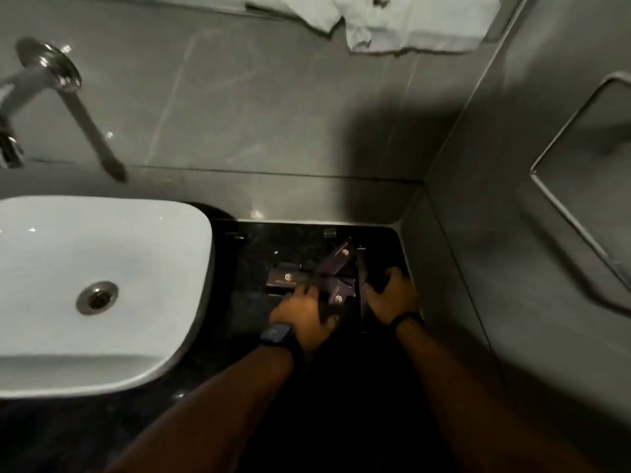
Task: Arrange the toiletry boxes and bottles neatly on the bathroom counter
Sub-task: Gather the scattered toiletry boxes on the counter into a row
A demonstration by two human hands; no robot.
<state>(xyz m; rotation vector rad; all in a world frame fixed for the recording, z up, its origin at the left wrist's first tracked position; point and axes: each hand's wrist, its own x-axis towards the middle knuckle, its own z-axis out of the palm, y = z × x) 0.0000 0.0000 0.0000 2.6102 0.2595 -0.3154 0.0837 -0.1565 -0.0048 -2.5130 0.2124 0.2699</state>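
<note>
Where the black counter (252,268) meets the grey corner walls, a jumble of dark purple toiletry boxes (319,278), each with a small pale logo, piled crosswise rather than in rows. One box (283,278) flat at the left of the pile, another box (341,257) tilted toward the back wall, a third box (338,297) angled at the front, all touching or overlapping. No tray or holder discernible under them; lying straight on the dark stone as far as visible. Closed, so contents unseen.

Left hand (304,312), watch (276,336) on the wrist, palm down over the near edge of the pile, fingers (305,291) spread fairly wide and resting on the boxes; whether actually gripping one, cannot tell. Right hand (392,295), dark band (406,319) at the wrist, beside the pile near the right wall, fingers curled narrowly around a dark upright item (362,288), too dim to identify as box or bottle.

To the left, a white basin (102,336) with a metal drain (97,298) at its bottom, nothing else inside it. Above it, a chrome wall tap (51,70). At the top, a white towel (392,25) hanging against the wall. Possibly small bottle caps (329,233) at the back of the counter, too blurred to confirm.
</note>
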